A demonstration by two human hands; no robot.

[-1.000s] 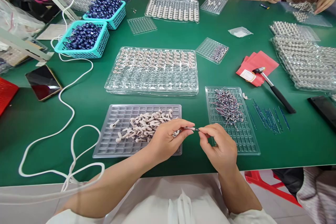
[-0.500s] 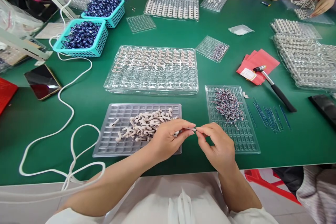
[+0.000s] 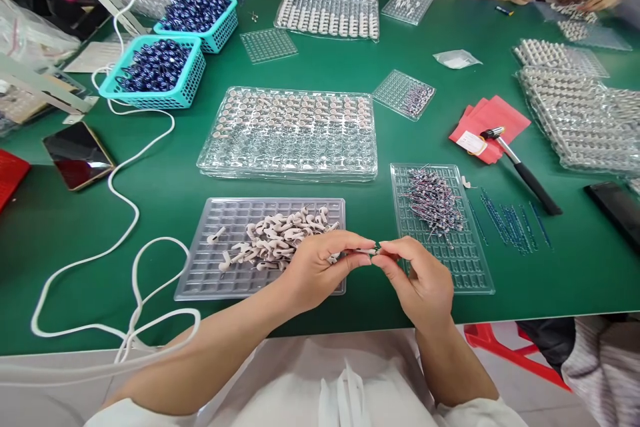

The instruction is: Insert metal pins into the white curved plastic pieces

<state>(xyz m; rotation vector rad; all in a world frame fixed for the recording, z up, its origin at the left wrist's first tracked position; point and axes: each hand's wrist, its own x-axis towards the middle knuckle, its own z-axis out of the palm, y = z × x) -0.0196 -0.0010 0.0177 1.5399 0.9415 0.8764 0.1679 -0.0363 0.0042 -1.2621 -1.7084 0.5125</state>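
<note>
Pale beige and slender, a small part [image 3: 364, 251] is pinched from both ends just above the near edge of the table [image 3: 165, 187]. The left hand [image 3: 320, 267] has its grip closed on it with thumb and forefinger. The right hand [image 3: 420, 283] has its grip closed on the other end, so the fingertips of the two hands almost meet.

Under the left hand lies a clear tray [image 3: 210, 277] with a loose heap of beige hook-shaped pieces [image 3: 280, 237]. Just beyond the right hand a second tray [image 3: 467, 267] holds a tangle of wired components [image 3: 434, 199]. Thin blue strips [image 3: 510, 221] lie on the green cloth beside that tray, near a hammer [image 3: 523, 173] whose head rests on red envelopes [image 3: 497, 113].

Further out in the middle sits a stack of clear trays [image 3: 290, 173], partly filled with round pale pieces. To the left a white cable [image 3: 127, 213] loops past a phone [image 3: 75, 155], with a teal basket [image 3: 150, 99] of dark blue parts beyond.
</note>
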